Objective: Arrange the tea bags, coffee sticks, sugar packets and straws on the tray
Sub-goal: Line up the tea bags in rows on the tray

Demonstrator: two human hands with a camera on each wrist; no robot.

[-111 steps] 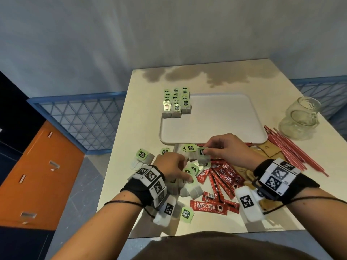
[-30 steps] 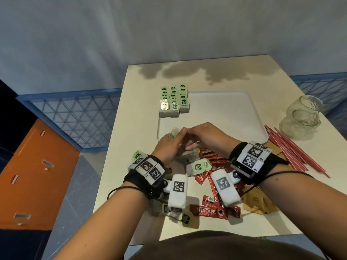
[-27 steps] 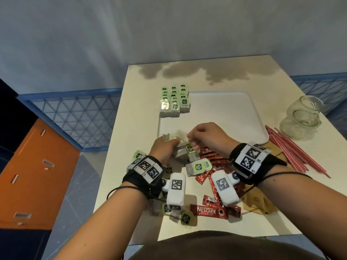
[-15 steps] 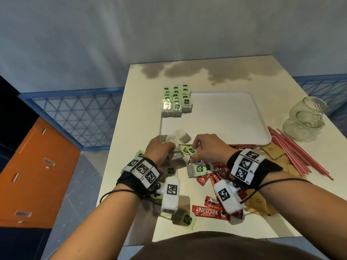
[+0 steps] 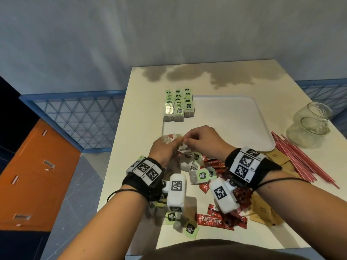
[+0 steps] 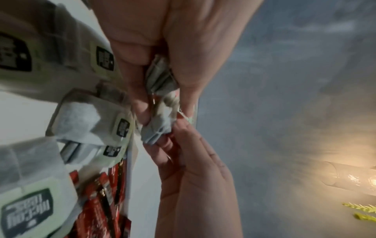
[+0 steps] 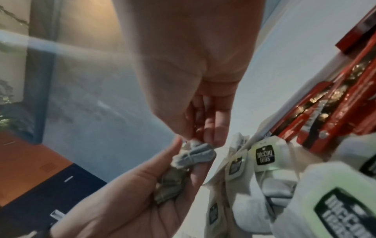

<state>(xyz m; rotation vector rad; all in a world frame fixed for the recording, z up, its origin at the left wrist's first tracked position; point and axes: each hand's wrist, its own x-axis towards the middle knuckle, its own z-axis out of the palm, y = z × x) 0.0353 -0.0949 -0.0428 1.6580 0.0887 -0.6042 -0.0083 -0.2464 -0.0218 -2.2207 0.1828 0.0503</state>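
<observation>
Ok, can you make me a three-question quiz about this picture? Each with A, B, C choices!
1. Where do the neat tea bags sit?
A. the tray's far left corner
B. inside the jar
C. on the floor

2. What colour are the straws?
A. blue
B. red
C. yellow

3. What is the left hand doing?
A. resting flat
B. pointing
C. holding tea bags

Answers:
1 A, the rows stand at that corner of the white tray.
2 B, they lie red beside the glass jar.
3 C, its fingers curl round crumpled tea bags, and the right hand pinches one too.
</observation>
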